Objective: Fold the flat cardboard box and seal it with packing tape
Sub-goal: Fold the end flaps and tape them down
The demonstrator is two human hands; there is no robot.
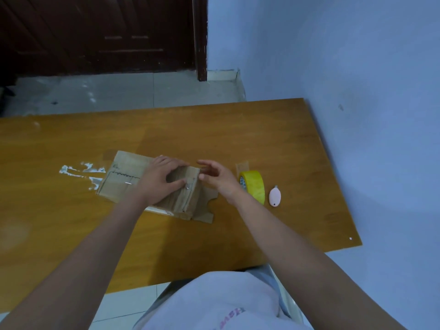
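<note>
Home room: wooden door (95, 34), tiled floor (119, 91)

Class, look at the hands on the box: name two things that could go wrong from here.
1. Only the left hand presses the cardboard box; the right hand is open beside it, so the folded flaps might spring open.
2. The yellow tape roll stands on edge and could roll if bumped.

Light: dim, cool blue cast seen on the wall (333, 55) | Glare: soft sheen seen on the worktop (71, 139) at left | Shadows: faint, diffuse | Focus: slightly soft throughout | Edges: wide-angle bending seen; door (95, 32) nearly lost in darkness
</note>
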